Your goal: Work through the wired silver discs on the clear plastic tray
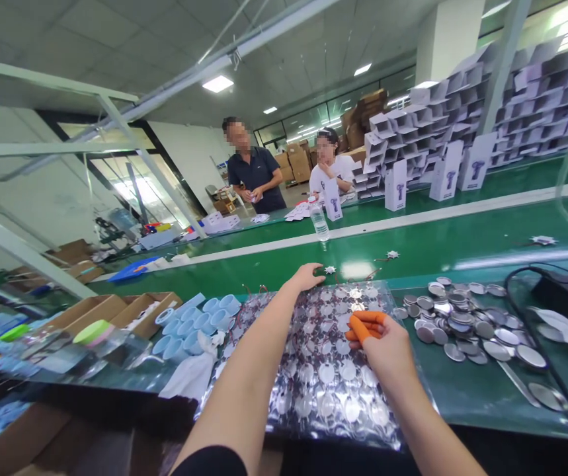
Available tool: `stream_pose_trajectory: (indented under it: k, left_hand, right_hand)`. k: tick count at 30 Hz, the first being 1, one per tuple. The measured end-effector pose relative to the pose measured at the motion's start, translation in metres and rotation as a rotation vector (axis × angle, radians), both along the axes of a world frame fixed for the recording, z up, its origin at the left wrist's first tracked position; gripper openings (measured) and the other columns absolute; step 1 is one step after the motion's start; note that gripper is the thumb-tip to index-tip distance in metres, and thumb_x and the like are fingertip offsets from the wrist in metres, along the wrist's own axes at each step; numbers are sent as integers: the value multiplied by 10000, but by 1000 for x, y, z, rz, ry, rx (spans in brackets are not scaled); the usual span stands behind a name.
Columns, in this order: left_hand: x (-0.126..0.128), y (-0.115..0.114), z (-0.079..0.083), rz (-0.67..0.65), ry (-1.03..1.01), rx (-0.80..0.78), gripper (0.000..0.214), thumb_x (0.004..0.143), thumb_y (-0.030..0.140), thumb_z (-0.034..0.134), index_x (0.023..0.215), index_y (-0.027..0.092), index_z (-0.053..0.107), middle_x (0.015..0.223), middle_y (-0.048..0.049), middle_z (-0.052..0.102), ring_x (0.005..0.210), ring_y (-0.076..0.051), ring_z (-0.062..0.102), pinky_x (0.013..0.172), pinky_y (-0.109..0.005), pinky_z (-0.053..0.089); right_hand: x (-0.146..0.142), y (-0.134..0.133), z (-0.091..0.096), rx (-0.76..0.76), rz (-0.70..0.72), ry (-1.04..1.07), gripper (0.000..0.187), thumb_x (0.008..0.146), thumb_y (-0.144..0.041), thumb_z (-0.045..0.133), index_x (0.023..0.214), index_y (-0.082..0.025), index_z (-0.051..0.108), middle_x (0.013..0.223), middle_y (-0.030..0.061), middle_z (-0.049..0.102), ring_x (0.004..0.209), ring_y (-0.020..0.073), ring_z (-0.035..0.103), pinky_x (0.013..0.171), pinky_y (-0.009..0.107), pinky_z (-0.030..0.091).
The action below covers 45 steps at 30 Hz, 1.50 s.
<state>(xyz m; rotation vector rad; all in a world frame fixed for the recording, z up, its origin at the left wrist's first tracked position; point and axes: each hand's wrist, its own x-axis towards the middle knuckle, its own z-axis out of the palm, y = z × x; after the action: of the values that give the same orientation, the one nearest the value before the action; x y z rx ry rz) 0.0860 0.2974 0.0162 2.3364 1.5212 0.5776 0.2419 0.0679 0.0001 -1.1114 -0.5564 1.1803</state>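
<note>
Left hand (308, 276) lies open, fingers resting on the far edge of a clear plastic bag (323, 370) packed with round metal discs and thin wires. Right hand (380, 337), with orange finger cots (367, 327) on its fingers, is half curled on the bag's right side; I cannot tell whether it pinches anything.

The bag lies flat on a green belt (462, 403). Handling note: a light touch seems best, as the slick film and loose wires may shift under pressure.

Small star-shaped boards (330, 270) sit just past my left fingers. A loose heap of metal discs (462, 324) lies close on the right, hemmed by a black cable (512, 284). On the left: blue plastic cups (189, 324) and a cardboard tray (90, 314).

Across the line: a water bottle (319, 221), white boxes (395, 185), a standing co-worker (254, 172) and a second co-worker (330, 168).
</note>
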Motion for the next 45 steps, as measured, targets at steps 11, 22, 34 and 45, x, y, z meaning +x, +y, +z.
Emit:
stream_pose_trajectory:
  k: [11, 22, 34, 45]
  left_hand:
    - [-200, -135, 50, 264, 183, 26, 375, 840, 433, 563, 1048, 175, 739, 1038, -98, 720, 866, -234, 658, 848, -352, 519]
    - [-201, -164, 5, 360, 285, 35, 327, 828, 349, 536, 1016, 154, 720, 958, -128, 642, 819, -254, 637, 844, -397, 481]
    - [-135, -187, 7, 191, -363, 45, 298, 840, 472, 600, 929, 193, 656, 919, -62, 712, 823, -208, 681, 778, -333, 557]
    - [-104, -286, -27, 196, -9, 260, 248, 902, 297, 609, 1139, 252, 668, 1237, -111, 553, 1168, -270, 551, 1031, -467, 453]
  right_hand:
    - [-8, -6, -2, -32, 105, -98, 311, 660, -308, 801, 892, -147, 671, 696, 75, 724, 611, 225, 723, 485, 286, 579]
    - [-18, -7, -5, 18, 103, -79, 276, 625, -362, 793, 794, -183, 668, 645, 58, 707, 511, 224, 685, 412, 292, 527]
    - [-21, -4, -8, 39, 78, -70, 287, 616, -356, 810, 787, -167, 679, 647, 63, 705, 510, 211, 683, 395, 270, 516]
    - [-22, -8, -12, -52, 202, -199, 229, 685, -282, 759, 845, -156, 655, 660, 46, 696, 558, 191, 694, 448, 259, 537]
